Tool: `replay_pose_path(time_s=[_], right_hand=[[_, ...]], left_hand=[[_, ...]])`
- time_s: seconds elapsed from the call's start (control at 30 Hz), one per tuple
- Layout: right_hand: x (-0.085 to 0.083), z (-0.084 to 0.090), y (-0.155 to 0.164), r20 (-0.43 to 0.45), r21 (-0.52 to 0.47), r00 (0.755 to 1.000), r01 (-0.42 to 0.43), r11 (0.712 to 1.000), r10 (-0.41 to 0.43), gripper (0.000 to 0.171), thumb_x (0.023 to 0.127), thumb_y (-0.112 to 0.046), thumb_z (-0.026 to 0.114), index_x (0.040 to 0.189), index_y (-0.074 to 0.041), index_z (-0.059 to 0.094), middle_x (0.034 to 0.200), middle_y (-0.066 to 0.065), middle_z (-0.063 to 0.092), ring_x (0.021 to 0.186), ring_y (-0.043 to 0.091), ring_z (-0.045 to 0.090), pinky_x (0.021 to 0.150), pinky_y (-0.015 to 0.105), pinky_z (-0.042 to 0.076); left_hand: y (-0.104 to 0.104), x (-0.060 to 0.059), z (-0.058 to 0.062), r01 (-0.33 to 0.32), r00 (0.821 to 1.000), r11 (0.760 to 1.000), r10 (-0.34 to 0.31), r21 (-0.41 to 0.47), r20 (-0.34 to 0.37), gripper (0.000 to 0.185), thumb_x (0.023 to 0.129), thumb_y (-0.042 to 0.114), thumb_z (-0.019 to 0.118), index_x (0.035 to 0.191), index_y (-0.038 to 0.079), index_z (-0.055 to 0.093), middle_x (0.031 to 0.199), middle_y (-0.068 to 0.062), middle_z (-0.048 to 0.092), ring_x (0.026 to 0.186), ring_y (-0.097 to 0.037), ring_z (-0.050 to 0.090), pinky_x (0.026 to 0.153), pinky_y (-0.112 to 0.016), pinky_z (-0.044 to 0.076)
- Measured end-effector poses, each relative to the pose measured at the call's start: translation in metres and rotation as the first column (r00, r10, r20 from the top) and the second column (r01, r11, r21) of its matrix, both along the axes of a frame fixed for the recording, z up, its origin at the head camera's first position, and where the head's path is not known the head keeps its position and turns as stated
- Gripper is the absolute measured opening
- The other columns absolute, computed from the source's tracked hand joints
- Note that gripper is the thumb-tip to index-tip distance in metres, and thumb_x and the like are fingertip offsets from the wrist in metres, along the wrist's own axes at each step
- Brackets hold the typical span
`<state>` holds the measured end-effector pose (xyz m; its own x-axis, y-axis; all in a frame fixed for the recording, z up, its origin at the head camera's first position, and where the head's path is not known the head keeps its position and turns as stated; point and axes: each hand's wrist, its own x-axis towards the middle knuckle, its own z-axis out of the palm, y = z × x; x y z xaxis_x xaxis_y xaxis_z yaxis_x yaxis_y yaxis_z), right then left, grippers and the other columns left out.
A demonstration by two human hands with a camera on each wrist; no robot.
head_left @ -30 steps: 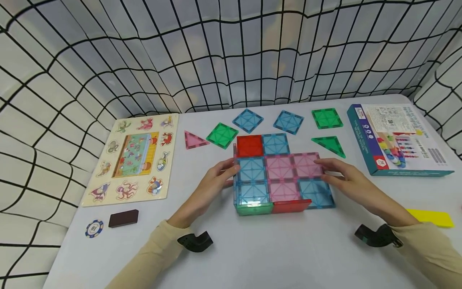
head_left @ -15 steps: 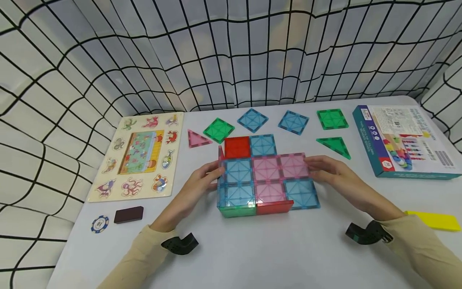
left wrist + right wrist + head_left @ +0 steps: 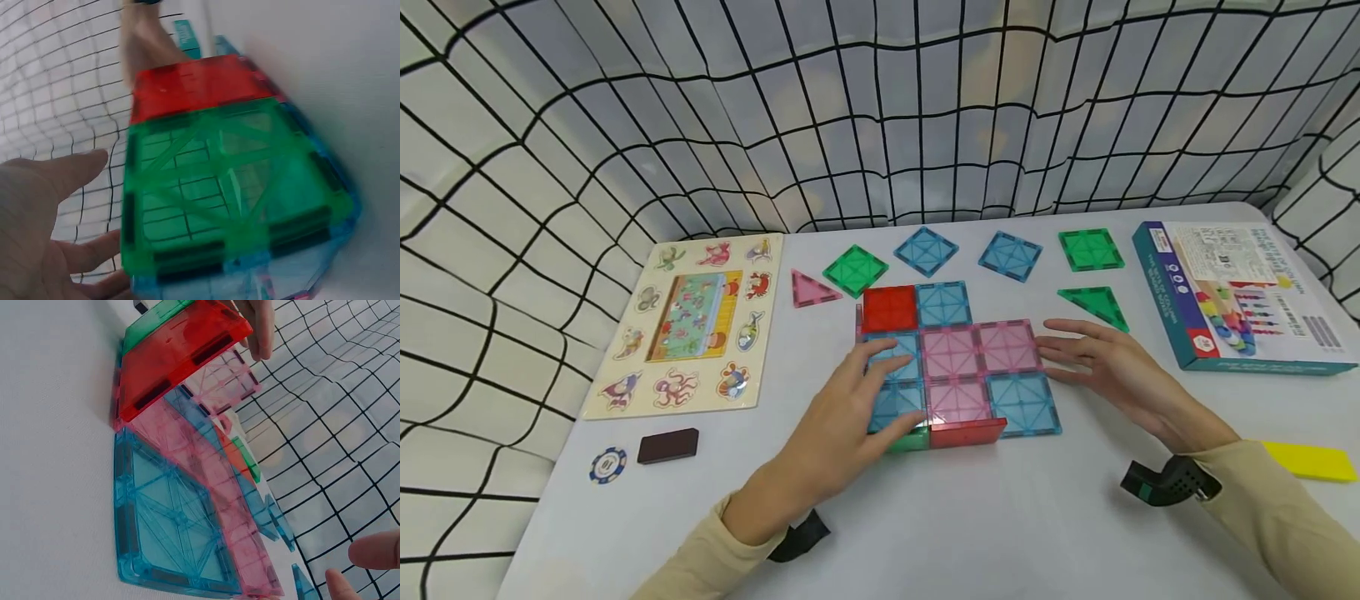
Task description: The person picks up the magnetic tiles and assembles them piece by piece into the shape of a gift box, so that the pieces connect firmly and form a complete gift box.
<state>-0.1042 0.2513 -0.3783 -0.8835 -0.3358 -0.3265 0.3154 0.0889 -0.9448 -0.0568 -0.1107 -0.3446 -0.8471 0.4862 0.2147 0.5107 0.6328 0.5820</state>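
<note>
A structure of clear magnetic tiles lies on the white table: flat pink tiles (image 3: 951,352), several blue tiles and a flat red tile (image 3: 890,309). Along its front edge stand an upright red tile (image 3: 967,433) and an upright green tile (image 3: 231,169). My left hand (image 3: 842,421) spreads its fingers over the left blue tiles, hiding part of them; whether it touches them I cannot tell. My right hand (image 3: 1112,375) has loosely straight fingers beside the right pink tile, holding nothing. In the right wrist view, an upright pink tile (image 3: 225,381) stands on the structure's left side.
Behind lie loose tiles: a pink triangle (image 3: 814,290), green square (image 3: 855,271), blue squares (image 3: 926,251) and green triangle (image 3: 1097,306). An animal puzzle board (image 3: 685,329), dark block (image 3: 667,446) and chip (image 3: 607,465) sit left. Right are a box (image 3: 1247,292) and yellow block (image 3: 1309,461).
The structure slid left, and the green square behind it shifted slightly. My left hand then left its left side and moved right, over the blue tiles. My right fingers loosened from the pink tile.
</note>
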Motion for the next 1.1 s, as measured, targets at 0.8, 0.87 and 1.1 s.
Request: replay_pose_path(time_s=[0.8, 0.87, 1.1], right_hand=[[0.0, -0.003, 0.003, -0.007, -0.025, 1.0, 0.006, 1.0, -0.006, 0.058, 0.114, -0.027, 0.042, 0.163, -0.002, 0.024, 0.165, 0.027, 0.033, 0.128, 0.01, 0.06, 0.101, 0.029, 0.055], [0.0, -0.003, 0.004, 0.004, -0.032, 1.0, 0.01, 0.999, -0.01, 0.058, 0.114, -0.026, 0.042, 0.164, -0.002, 0.023, 0.165, 0.027, 0.033, 0.128, 0.01, 0.06, 0.101, 0.03, 0.055], [-0.002, -0.006, 0.007, 0.06, -0.114, 0.998, 0.041, 0.993, -0.034, 0.058, 0.114, -0.023, 0.041, 0.165, -0.005, 0.02, 0.164, 0.016, 0.041, 0.129, 0.011, 0.061, 0.102, 0.03, 0.054]], left_hand=[[-0.001, 0.006, -0.004, 0.071, 0.987, 0.988, -0.089, -0.135, -0.135, 0.049, 0.098, 0.028, 0.077, 0.135, 0.0, 0.063, 0.145, -0.015, 0.053, 0.133, -0.029, 0.056, 0.105, -0.041, 0.054], [0.004, 0.005, -0.005, 0.167, 0.973, 0.971, -0.191, -0.173, -0.131, 0.046, 0.098, 0.027, 0.077, 0.133, 0.001, 0.064, 0.134, -0.012, 0.062, 0.121, -0.024, 0.064, 0.099, -0.037, 0.057], [0.019, 0.005, -0.015, 0.253, 0.924, 0.901, -0.333, -0.352, -0.189, 0.028, 0.097, 0.023, 0.077, 0.12, 0.007, 0.073, 0.102, 0.0, 0.075, 0.089, -0.012, 0.073, 0.079, -0.027, 0.062]])
